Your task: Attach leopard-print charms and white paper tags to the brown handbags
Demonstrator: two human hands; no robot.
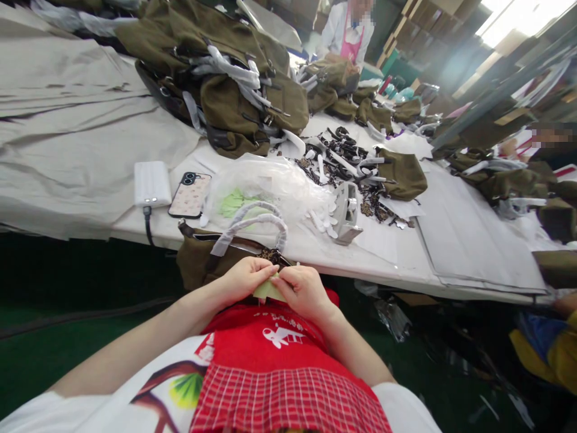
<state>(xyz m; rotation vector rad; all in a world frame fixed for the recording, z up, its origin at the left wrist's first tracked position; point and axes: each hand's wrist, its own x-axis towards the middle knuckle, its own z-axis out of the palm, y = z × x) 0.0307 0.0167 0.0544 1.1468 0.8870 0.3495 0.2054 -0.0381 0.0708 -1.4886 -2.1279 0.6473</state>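
Note:
Between my hands is a small pale green paper tag (269,290). My left hand (251,275) pinches it from one side, and my right hand (303,290) pinches it from the other. Just beyond them an olive handbag (198,258) with wrapped handles (256,224) rests against the table edge. A dark patterned ornament (269,255) hangs at the bag's opening, right by my fingertips. Whether the tag is fastened to anything is hidden by my fingers.
A clear plastic bag with green tags (237,201), a phone (190,193), a white power bank (152,183) and a grey metal dispenser (347,213) lie along the table edge (387,273). Behind are piled olive bags (234,90) and black straps (342,150). A co-worker (347,33) stands opposite.

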